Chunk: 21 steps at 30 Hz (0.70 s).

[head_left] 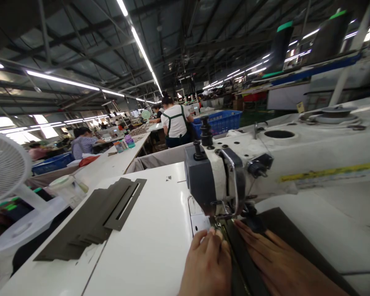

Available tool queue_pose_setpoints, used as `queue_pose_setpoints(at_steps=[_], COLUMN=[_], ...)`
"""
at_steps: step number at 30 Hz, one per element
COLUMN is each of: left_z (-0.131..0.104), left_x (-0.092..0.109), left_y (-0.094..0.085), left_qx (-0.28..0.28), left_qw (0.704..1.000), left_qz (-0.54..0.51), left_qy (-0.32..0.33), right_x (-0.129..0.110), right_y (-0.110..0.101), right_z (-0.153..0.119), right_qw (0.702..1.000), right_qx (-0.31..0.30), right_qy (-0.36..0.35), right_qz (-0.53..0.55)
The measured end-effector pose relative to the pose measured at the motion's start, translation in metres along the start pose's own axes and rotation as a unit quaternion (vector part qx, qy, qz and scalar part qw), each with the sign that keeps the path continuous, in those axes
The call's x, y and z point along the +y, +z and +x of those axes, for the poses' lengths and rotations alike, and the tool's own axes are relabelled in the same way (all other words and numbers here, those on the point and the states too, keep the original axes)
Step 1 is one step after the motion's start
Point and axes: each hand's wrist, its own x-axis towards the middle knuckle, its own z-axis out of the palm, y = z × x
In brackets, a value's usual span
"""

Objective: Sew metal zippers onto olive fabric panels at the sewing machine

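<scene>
Dark olive cloth (pixel 241 255) right under the front end of a white sewing machine (pixel 283 156), with a gold-coloured line (pixel 233 257) along it. Left hand (pixel 207 261) curled at its left edge, can't tell if actually pinching it. Right hand (pixel 274 257) laid flat on top, fingers straight and together. Off left, a spread-out pile of dark cut pieces (pixel 89 222) on the white table (pixel 154 230), plus a white fan (pixel 6 168) past that.
</scene>
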Motion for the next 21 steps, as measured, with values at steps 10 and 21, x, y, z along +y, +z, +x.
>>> queue_pose_setpoints(at_steps=[10, 21], left_z=[-0.002, 0.0], left_x=[-0.001, -0.009], left_y=[-0.001, 0.003], left_qx=[-0.044, -0.042], left_qw=[0.999, 0.998], left_qz=[0.023, 0.022], left_qy=[0.016, 0.032], right_x=[-0.001, 0.004], right_y=[0.0, 0.01], right_z=[-0.004, 0.0], right_qw=[1.0, 0.999], right_qx=[0.028, 0.031], right_qy=[0.004, 0.012], right_qz=[0.007, 0.039])
